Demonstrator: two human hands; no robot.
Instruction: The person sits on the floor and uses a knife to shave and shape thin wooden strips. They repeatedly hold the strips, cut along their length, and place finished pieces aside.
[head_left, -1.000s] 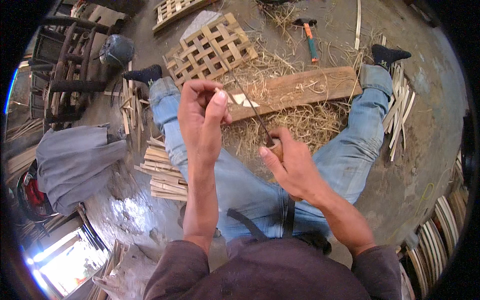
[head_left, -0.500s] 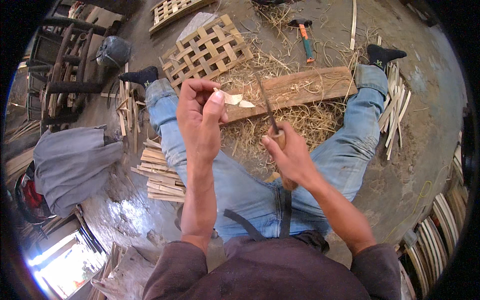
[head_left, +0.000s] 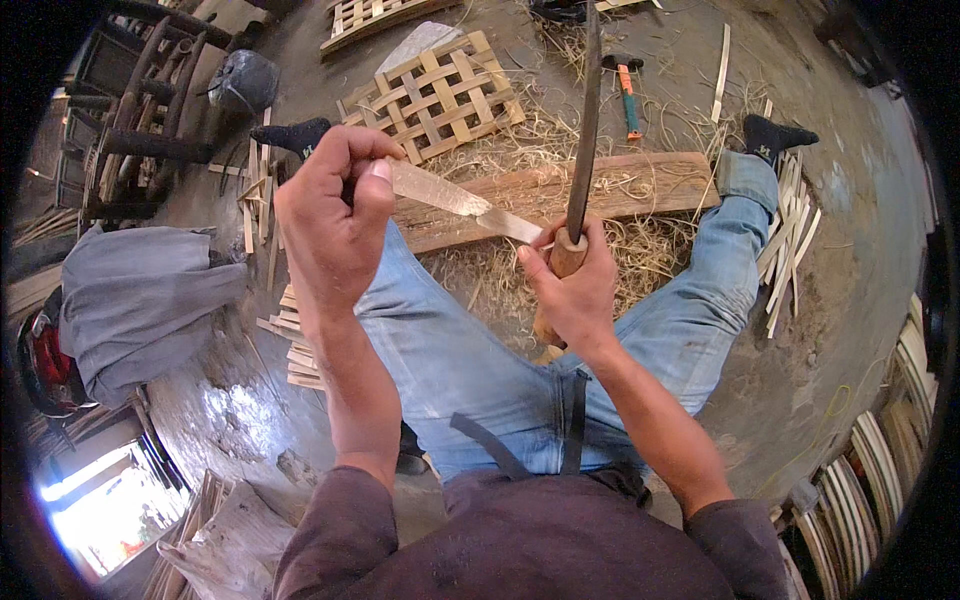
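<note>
My left hand (head_left: 335, 220) is closed in a pinch, raised over my left leg. Between its thumb and fingers is one end of a pale, flat wood or bamboo strip (head_left: 435, 190). The strip slants down to my right hand (head_left: 575, 295), where its other end meets the thumb and fingertips. Wrapped in my right hand is the wooden handle of a knife (head_left: 587, 130), its long dark blade pointing up and away. Beneath the strip, a rough wooden plank (head_left: 640, 185) lies across between my legs.
Curly shavings (head_left: 620, 255) surround the plank. Beyond it are a woven slat panel (head_left: 445, 95) and a hammer (head_left: 628, 100) with an orange and green handle. Loose strips lie beside my right leg (head_left: 790, 235) and my left leg (head_left: 303, 345). A grey cloth (head_left: 140, 305) hangs at the left.
My left hand has moved left and nearer, and my right hand has come up to the strip's other end. The strip now stretches between both hands. The knife blade has swung more upright.
</note>
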